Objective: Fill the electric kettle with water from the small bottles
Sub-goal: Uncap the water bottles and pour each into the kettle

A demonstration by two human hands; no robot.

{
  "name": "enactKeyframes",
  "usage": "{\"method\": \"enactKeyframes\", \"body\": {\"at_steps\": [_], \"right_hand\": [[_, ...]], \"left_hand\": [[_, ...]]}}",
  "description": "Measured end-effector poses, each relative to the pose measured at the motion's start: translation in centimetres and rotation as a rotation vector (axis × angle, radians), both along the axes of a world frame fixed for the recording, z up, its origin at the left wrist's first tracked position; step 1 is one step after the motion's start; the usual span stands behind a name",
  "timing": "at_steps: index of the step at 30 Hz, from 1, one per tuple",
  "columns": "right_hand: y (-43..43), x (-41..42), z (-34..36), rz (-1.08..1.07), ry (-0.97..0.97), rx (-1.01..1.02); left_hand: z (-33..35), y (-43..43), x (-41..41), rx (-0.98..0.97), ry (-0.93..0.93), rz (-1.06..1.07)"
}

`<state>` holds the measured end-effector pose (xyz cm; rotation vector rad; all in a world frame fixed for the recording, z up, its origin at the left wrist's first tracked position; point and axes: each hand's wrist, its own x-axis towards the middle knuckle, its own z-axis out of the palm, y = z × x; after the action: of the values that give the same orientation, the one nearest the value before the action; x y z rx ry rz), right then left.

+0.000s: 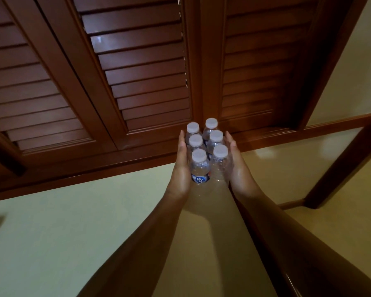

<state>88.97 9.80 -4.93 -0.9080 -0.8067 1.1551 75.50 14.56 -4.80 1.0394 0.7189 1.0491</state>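
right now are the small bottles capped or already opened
Capped: all six bottles show a white cap on top, standing upright, pressed between the left hand and right hand.

Six capped small bottles [206,151], two rows of three, are pressed between the left hand [181,168] and right hand [237,166] before louvered doors [137,67].

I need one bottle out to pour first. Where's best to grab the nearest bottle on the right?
Take the near right bottle by its neck under the white cap, from above: the right hand and the neighbouring bottle cover its sides.
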Motion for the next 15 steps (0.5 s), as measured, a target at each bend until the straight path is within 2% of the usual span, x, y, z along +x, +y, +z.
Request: {"method": "enactKeyframes", "body": {"at_steps": [2, 8, 15], "right_hand": [[-0.3, 0.2, -0.2, -0.01, -0.025, -0.003], [-2.4, 0.7, -0.2, -0.139, -0.296, -0.033], [-9.9, -2.4, -1.3, -0.364, -0.439, -0.008]], "left_hand": [[-0.2, -0.1, -0.1, 0.028, 0.013, -0.001], [0.4, -1.4, -1.4, 0.167, 0.135, 0.06], [0.5, -7.0, -6.4, 0.274, 0.403, 0.199]]}}
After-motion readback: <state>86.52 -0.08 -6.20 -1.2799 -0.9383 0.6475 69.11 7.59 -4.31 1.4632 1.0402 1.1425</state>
